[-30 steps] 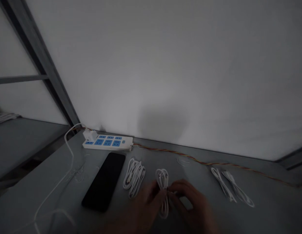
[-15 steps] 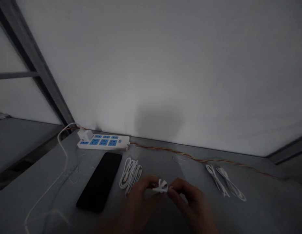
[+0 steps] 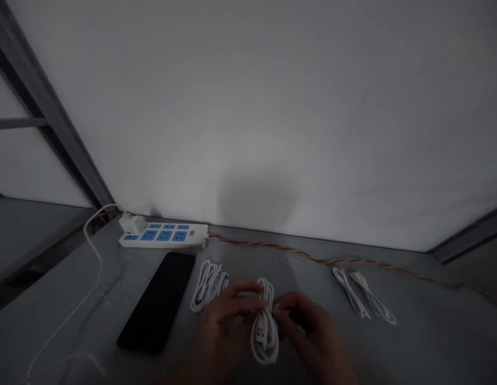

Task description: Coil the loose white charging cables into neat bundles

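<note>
A coiled white USB cable [image 3: 266,342] is held upright above the table, its USB plug facing me near the lower end of the coil. My left hand [image 3: 232,315] grips the coil at its middle from the left, fingers closed on it. My right hand [image 3: 308,326] is at the coil's right side with thumb and forefinger pinched together at a small white end, perhaps a tie; its exact kind is too dim to make out. Just beyond my left hand lies a loose bundle of white cable [image 3: 208,286]. A black smartphone [image 3: 158,302] rests to the left.
A white power strip [image 3: 163,243] with blue sockets stands by the wall, a white charger [image 3: 131,223] plugged in. Its cord [image 3: 98,251] runs down the left. A twisted red-yellow wire [image 3: 296,251] crosses the back. Two bundled white cables [image 3: 362,294] lie at right.
The coil in my hands has turned from end-on to upright, so its loops and USB plug now show. Both hands stay close together around it. The view has shifted slightly.
</note>
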`<state>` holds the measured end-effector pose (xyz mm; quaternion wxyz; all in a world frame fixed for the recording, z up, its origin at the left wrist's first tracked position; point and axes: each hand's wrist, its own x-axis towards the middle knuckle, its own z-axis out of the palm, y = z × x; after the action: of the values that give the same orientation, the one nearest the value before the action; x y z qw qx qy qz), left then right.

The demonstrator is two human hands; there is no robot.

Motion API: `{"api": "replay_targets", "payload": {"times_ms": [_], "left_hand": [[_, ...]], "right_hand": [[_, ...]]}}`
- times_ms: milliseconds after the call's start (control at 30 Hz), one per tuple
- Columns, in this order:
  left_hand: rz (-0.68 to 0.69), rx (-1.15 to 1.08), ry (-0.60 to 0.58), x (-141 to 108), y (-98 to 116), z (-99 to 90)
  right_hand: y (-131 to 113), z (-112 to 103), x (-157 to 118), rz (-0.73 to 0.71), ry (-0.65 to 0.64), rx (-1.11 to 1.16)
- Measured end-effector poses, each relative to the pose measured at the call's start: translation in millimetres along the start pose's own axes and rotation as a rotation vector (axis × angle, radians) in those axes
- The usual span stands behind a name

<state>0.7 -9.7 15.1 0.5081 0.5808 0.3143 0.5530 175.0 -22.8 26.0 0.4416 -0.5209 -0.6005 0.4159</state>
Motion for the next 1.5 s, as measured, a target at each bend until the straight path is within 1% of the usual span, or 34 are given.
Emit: {"api": "replay_targets", "payload": {"times_ms": [67, 133, 167, 200, 233, 333, 400, 433, 500, 600, 700, 867, 967, 1033, 1100, 1300, 1400, 1500], "left_hand": [[-0.175, -0.095, 0.045, 0, 1, -0.6], [-0.340, -0.129, 0.127, 1, 2, -1.1], [-0.400, -0.130, 0.146, 3, 2, -1.1], [-0.441, -0.134, 0.137, 4, 1, -0.9], [-0.472, -0.143, 0.100, 6, 1, -0.6], [-0.550, -0.130, -0.069, 11, -1, 1.0], [-0.548, -0.072, -0.113, 12, 0, 1.7], [-0.527, -0.041, -0.111, 12, 0, 1.8], [-0.465, 0.016, -0.094, 11, 1, 1.6], [-0.370, 0.146, -0.069, 7, 2, 0.9], [-0.325, 0.284, -0.045, 4, 2, 1.6], [-0.303, 0.419, 0.030, 4, 4, 5.0], [-0.310, 0.425, 0.021, 5, 3, 6.1], [-0.262, 0.445, 0.010, 4, 2, 5.7], [-0.155, 0.495, -0.012, 3, 0, 4.3], [0.287, 0.623, -0.126, -2, -6, -3.4], [0.425, 0.726, -0.189, -3, -6, -6.7], [0.510, 0.815, -0.210, -3, -7, -8.5]], "right_hand": [[3, 0, -1, -0.142, 0.042, -0.112], [5, 0, -2, -0.254, 0.043, -0.175], [5, -1, -2, -0.300, 0.033, -0.189], [6, -1, -2, -0.339, 0.021, -0.199], [6, -2, -2, -0.379, 0.012, -0.211], [8, -3, -1, -0.509, -0.010, -0.279], [8, -4, 0, -0.543, -0.005, -0.329], [7, -4, 1, -0.529, -0.003, -0.349], [5, -5, 1, -0.443, -0.010, -0.369], [1, -6, 2, -0.232, -0.065, -0.358], [0, -5, 4, -0.066, -0.090, -0.306], [4, -2, 9, 0.062, -0.054, -0.201], [6, 1, 11, 0.105, -0.044, -0.163], [8, 2, 12, 0.130, -0.039, -0.149], [8, 3, 12, 0.160, -0.043, -0.124], [4, 1, 12, 0.242, -0.098, -0.031], [3, -3, 11, 0.292, -0.111, 0.013], [6, -5, 10, 0.314, -0.130, 0.073]]}}
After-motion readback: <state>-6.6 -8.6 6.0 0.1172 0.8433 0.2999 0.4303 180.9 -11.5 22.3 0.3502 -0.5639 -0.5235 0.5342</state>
